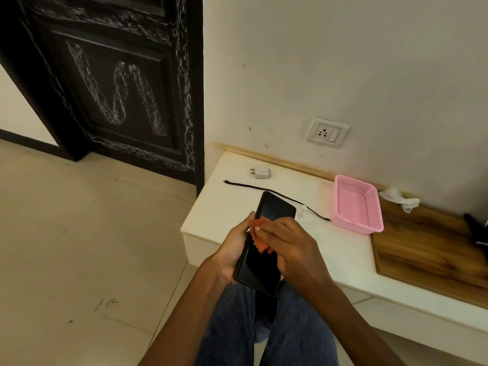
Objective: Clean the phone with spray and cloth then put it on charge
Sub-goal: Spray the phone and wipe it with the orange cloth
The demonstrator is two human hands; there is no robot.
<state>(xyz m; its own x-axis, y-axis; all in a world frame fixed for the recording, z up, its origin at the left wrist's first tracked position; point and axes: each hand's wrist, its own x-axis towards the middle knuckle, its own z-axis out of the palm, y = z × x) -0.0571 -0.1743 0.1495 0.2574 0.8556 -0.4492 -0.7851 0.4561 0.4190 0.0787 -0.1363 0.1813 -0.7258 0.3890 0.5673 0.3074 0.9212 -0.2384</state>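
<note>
Phone (261, 260) gripped by left hand (232, 249); right hand (287, 247) fingers press cloth (260, 233); cable (266, 190), basket (356, 207) beyond.

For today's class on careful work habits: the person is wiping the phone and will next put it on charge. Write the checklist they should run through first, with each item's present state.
1. Phone held firmly: ok, the left hand grips its edge.
2. Cloth on the screen: ok, the right hand presses it there.
3. Screen wiped dry: cannot tell.
4. Charger plug at hand: ok, lying on the white shelf, not in the wall socket.
5. Cable joined to the plug: not ok, it lies apart.
6. Socket switched on: cannot tell.
</note>
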